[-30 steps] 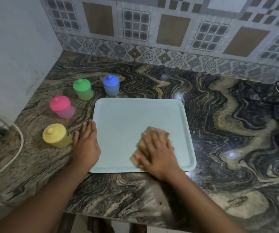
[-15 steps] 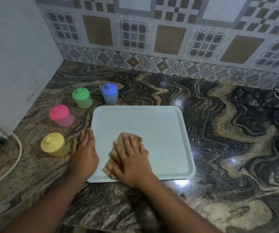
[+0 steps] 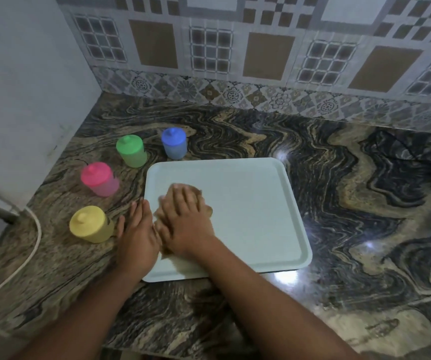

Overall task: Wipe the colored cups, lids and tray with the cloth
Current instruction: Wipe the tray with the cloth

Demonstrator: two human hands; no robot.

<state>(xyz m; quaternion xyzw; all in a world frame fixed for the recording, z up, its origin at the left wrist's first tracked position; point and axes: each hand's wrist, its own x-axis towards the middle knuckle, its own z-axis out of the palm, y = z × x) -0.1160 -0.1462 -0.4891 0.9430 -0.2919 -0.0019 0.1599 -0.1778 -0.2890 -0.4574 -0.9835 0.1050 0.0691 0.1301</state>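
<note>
Right hand (image 3: pixel 186 224): grip apart, fingers straight, pressing the cloth (image 3: pixel 207 209) flat on the left part of the tray (image 3: pixel 248 216).
Left hand (image 3: pixel 137 237): grip apart, flat on the bench (image 3: pixel 339 203) at the tray's left edge.
Cups: 4, lidded, upright on the bench left of the tray: yellow cup (image 3: pixel 89 224), pink cup (image 3: pixel 99 179), green cup (image 3: pixel 131 150), blue cup (image 3: pixel 174 142).

The polished stone counter (image 3: pixel 352 216) is gleaming around the matt plastic tray (image 3: pixel 248 209); the cloth (image 3: pixel 201 194) on it is looking dull.

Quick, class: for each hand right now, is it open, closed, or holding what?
Left hand: open, flat at the left edge of the tray, holding nothing.
Right hand: open, flat, pressing the brown cloth onto the tray.
</note>
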